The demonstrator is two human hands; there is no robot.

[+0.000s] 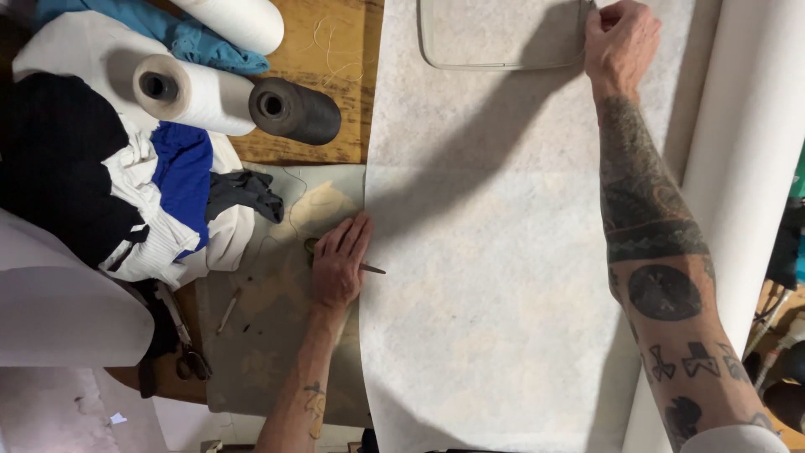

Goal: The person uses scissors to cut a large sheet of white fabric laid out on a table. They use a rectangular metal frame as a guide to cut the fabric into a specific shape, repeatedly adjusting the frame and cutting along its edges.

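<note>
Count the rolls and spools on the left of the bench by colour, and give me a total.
White rolls: 2, one at the top edge and one lying below it
Dark grey spool: 1
Total: 3

The left hand rests flat beside small scissors; the right hand grips a frame.

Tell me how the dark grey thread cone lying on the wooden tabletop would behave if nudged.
The dark grey thread cone lies on its side, so it would probably roll, curving because one end looks narrower. It seems tightly wound, so likely firm rather than squashy. The white roll beside it might stop it on that side.
</note>
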